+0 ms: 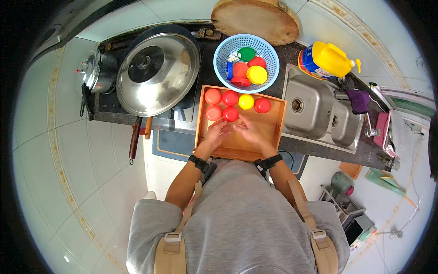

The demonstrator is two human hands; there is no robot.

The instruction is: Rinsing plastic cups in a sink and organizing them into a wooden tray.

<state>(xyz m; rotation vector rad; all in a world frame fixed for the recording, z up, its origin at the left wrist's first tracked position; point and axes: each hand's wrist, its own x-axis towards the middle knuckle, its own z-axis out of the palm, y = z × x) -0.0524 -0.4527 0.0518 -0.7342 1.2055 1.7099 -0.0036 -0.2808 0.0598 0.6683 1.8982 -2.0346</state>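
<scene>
A shallow wooden tray point(273, 132) lies before me on the counter. Along its far side are round plastic caps: several in shades of red, and one yellow cap point(246, 101). My left hand point(216, 134) reaches over the tray with its fingers loosely stretched, just below a red cap point(230, 114). On that cap's other side is my right hand point(252, 132), fingers apart and pointing toward it. Whether either hand touches the cap, I cannot tell. Behind the tray, a blue perforated basket point(220, 61) contains more caps in red, yellow, green and blue.
Left of the tray, a large wok with a metal lid point(175, 68) sits on the stove, near a pressure cooker point(104, 71). A steel double sink point(310, 98) is to the right, with a yellow jug point(331, 59) behind it. A round wooden board point(255, 23) leans on the wall.
</scene>
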